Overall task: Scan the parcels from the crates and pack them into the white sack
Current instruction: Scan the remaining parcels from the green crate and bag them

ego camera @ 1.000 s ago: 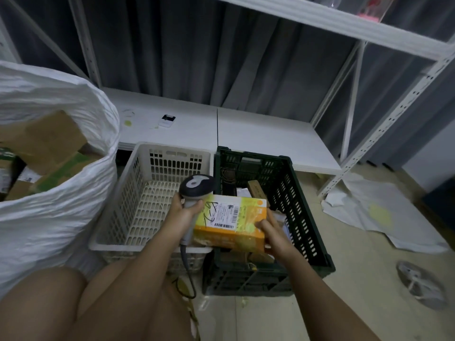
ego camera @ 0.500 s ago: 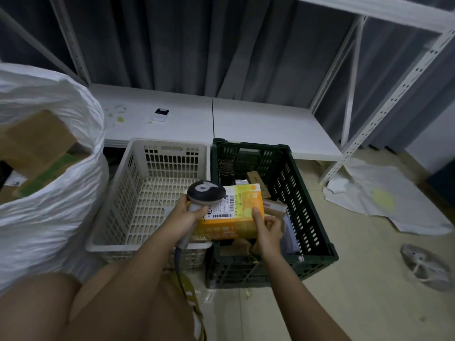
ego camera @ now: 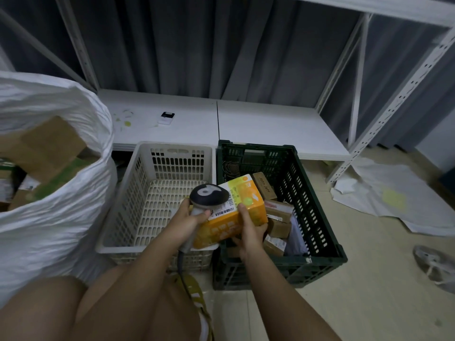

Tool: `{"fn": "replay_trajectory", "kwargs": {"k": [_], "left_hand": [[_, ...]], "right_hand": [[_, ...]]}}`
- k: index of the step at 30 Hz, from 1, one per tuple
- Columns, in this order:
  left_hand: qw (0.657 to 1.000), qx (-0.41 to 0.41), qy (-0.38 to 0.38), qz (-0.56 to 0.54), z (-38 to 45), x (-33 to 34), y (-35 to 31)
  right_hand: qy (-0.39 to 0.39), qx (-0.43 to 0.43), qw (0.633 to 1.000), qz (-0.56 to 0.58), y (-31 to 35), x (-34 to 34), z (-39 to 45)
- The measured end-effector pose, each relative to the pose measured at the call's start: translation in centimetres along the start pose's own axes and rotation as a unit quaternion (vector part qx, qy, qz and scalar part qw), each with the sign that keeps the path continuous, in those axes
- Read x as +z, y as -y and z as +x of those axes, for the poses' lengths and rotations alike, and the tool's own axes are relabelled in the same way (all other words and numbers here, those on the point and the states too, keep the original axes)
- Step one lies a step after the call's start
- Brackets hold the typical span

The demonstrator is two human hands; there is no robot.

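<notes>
Parcel [ego camera: 234, 212], an orange and yellow box with a white barcode label on top, was held tilted over the near left corner of the green crate [ego camera: 317, 217], above the seam where it met the white crate [ego camera: 128, 207]. Right hand [ego camera: 248, 230] gripped the parcel's near right side, thumb on the top face by the label, fingers curled under the bottom. Left hand [ego camera: 187, 220] was clamped round the handle of the scanner [ego camera: 209, 195]; its dark round head sat over the parcel's left top edge, right at the label. Scanner cable [ego camera: 181, 262] dropped from the handle toward the person's lap.

Green crate held more parcels: a brown box [ego camera: 264, 185] printed with lettering at the back, several small cardboard boxes [ego camera: 278, 217] stacked along the near right, touching each other. White crate stood touching the green crate's left side; only its slotted floor showed. White sack [ego camera: 56, 193] stood well left of the green crate, just beside the white crate, mouth open, with cardboard boxes [ego camera: 46, 146] visible inside.

Behind the green crate ran a low white shelf [ego camera: 270, 124] with a small black and white device [ego camera: 167, 117] on it, to the crate's back left. White shelving upright [ego camera: 398, 99] stood to the crate's back right. Crumpled white sheet [ego camera: 394, 198] lay on the floor right of the crate, a shoe [ego camera: 435, 264] nearer on the right.
</notes>
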State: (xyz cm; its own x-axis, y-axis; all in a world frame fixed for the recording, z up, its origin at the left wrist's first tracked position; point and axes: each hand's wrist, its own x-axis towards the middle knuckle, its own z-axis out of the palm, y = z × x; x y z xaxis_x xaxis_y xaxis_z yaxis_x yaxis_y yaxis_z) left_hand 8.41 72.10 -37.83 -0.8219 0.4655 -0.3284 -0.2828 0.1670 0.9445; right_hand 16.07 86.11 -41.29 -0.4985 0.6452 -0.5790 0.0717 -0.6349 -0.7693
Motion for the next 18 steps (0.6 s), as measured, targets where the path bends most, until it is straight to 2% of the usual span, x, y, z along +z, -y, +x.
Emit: {"fn": "replay_trajectory", "kwargs": {"k": [4,9,12,18], "left_hand": [[0.996,0.044,-0.003,-0.077,-0.1,-0.3,-0.9],[0.993,0.1,-0.006,-0.068,-0.5,-1.0,-2.1],[0.992,0.11,0.005,-0.064,-0.8,-1.0,-2.1],[0.994,0.102,0.026,-0.028,-1.3,-1.2,-1.6]], "right_hand": [[0.043,-0.107,0.99,-0.084,3.9,0.5,1.1],[0.08,-0.192,0.957,-0.203,9.1,1.0,2.0],[0.114,-0.204,0.941,-0.245,9.9,1.4,2.2],[0.133,-0.194,0.94,-0.246,9.8,2.1,2.4]]}}
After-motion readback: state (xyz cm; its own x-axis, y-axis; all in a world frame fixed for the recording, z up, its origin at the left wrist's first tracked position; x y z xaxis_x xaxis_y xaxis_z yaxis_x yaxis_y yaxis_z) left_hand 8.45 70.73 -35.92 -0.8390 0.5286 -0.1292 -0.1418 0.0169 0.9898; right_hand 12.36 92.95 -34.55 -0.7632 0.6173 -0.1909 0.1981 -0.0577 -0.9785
